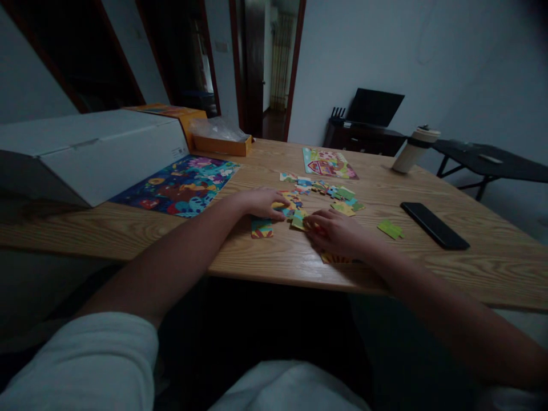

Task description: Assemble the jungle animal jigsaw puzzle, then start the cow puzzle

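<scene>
My left hand (266,204) rests over a group of colourful jigsaw pieces (292,198), its fingers stretched out and apart. Close by, my right hand (336,231) has its fingertips pinched at a green and yellow puzzle piece (298,220) lying at the near side of that group. Just below my left fingers sits a teal and red puzzle piece (261,229). An orange striped piece (336,258) shows partly from under my right hand. More pieces (342,193) lie loosely joined beyond my hands, and a lone green piece (390,229) is off to the right.
A picture sheet (329,162) lies at the back, and a dark blue illustrated sheet (180,185) at left beside a large white box (107,148). An orange tray (222,144) holds clear plastic. On the right are a black phone (434,225) and a cream tumbler (415,149).
</scene>
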`<state>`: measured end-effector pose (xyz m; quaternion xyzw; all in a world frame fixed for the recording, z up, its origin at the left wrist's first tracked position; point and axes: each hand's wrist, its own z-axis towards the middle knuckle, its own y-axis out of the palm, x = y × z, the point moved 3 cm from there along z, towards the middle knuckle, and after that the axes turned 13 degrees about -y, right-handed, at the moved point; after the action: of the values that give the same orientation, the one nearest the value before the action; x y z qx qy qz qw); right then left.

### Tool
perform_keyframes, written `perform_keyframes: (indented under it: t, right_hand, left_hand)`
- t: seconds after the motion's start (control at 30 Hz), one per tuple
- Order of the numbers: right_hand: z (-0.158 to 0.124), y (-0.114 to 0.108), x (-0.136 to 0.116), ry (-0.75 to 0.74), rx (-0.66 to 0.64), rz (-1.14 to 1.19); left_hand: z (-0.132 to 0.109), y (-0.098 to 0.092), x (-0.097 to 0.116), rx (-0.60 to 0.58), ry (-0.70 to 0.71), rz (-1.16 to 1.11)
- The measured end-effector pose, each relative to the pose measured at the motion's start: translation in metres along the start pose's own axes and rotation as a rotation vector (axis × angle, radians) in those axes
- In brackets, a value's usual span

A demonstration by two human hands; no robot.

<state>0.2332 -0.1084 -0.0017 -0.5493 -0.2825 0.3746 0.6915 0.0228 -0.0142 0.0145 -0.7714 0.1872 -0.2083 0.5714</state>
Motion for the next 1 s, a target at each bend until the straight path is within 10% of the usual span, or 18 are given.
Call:
perform_keyframes:
  t: [1.0]
  right_hand:
    - [0.011, 0.002, -0.006, -0.149, 0.035, 0.074]
  left_hand:
    - [0.007, 0.005, -0.003, 0.080, -0.099, -0.034]
